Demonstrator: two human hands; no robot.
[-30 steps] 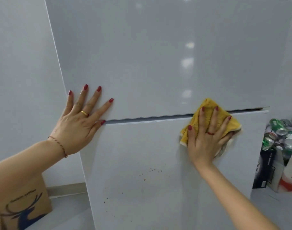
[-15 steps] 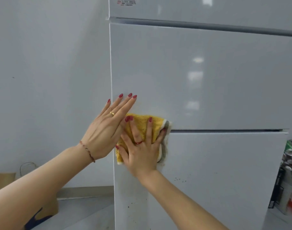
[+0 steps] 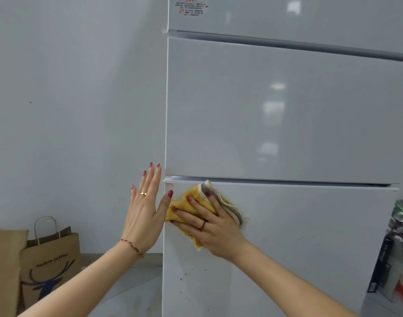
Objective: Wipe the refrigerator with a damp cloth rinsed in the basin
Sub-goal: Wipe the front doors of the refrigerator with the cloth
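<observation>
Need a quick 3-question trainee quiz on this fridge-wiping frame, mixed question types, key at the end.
1. True or false: the right hand presses the yellow cloth flat on the lowest refrigerator door.
2. Which does the left hand hold? A) a sponge B) nothing C) a bottle
3. Fill in: the brown paper bag stands on the floor to the ____ of the refrigerator.

Key: 1 true; 2 B; 3 left.

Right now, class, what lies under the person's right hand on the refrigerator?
A yellow cloth lies under the right hand, pressed flat on the lower refrigerator door near its left edge. The door surface beneath the cloth is covered.
</observation>
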